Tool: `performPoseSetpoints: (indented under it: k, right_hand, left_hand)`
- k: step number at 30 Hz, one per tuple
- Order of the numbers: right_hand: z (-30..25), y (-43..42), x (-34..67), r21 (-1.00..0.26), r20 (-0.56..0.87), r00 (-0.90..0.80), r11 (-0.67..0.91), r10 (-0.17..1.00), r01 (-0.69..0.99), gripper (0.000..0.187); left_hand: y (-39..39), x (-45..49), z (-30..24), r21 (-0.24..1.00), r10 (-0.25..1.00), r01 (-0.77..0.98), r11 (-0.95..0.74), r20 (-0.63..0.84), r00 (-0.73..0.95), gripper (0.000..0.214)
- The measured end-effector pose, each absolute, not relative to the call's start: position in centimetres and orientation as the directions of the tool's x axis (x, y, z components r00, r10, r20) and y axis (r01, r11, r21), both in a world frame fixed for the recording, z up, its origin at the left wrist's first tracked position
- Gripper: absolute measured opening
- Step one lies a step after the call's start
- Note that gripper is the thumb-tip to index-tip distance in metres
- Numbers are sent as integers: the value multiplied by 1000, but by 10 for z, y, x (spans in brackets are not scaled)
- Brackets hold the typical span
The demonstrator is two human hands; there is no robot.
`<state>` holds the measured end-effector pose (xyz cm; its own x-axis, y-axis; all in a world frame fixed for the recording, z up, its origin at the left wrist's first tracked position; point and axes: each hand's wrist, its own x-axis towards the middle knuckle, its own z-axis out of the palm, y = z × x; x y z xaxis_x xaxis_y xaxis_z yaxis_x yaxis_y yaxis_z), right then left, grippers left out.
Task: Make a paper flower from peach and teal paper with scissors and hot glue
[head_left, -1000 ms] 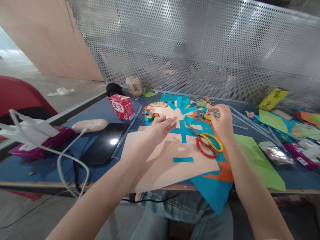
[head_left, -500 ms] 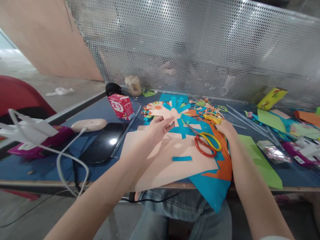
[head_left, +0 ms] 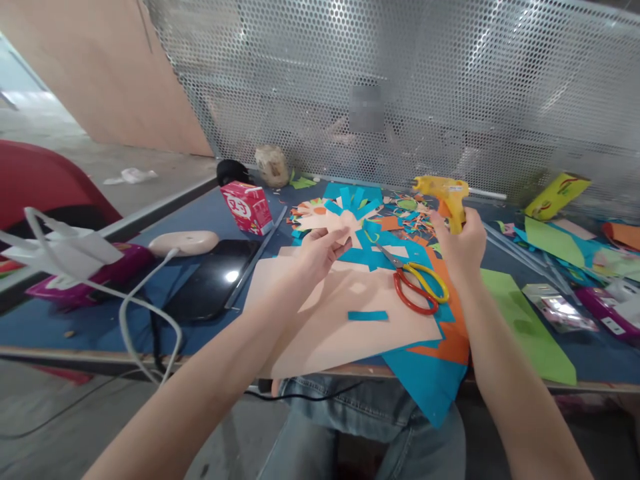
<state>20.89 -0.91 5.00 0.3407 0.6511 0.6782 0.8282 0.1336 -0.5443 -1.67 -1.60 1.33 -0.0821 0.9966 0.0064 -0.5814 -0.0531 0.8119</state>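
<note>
Flower (head_left: pixel 346 215): sat at the left hand's (head_left: pixel 324 252) fingertips, over the far part of the table (head_left: pixel 100 337), with most of the scraps (head_left: pixel 407 207) off to its right.
Done: blue strips (head_left: pixel 357 195) already fanned out from the far side of its pale middle.
Left: the near side looked mostly pale, and 1 loose strip (head_left: pixel 367 315) lay flat on the pale sheet (head_left: pixel 320 327), attached to nothing; by that, the piece seemed only part built.
Glue: none could be made out at the nozzle, and whether any sat on the flower could not be told.
Left grip: narrow, thumb and fingers apparently pinching the flower's near edge.
Right grip: the right hand (head_left: pixel 463 243) was wrapped around the handle of the gun (head_left: pixel 443 190), up above the scraps, nozzle to the left, a white stick (head_left: pixel 487 194) jutting from its back.
Scissors (head_left: pixel 416 287): lay on the papers between the 2 hands, touched by neither.
Change: 0.5 s earlier the gun had been down by the scraps with the right hand at it; now it was lifted clear. Left hand, loose strip and scissors had kept roughly their places.
</note>
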Motion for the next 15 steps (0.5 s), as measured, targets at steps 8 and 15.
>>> performPoseSetpoints:
  k: [8, 15]
  right_hand:
    - [37, -17, 193, -74, 769, -157, 329, 620, 941, 45]
    - [36, -17, 194, 45, 736, -260, 337, 626, 940, 43]
  left_hand:
    - [-11, -17, 11, 790, 981, -607, -89, -37, -192, 39]
    - [-10, -18, 10, 786, 980, -613, -85, -45, -193, 34]
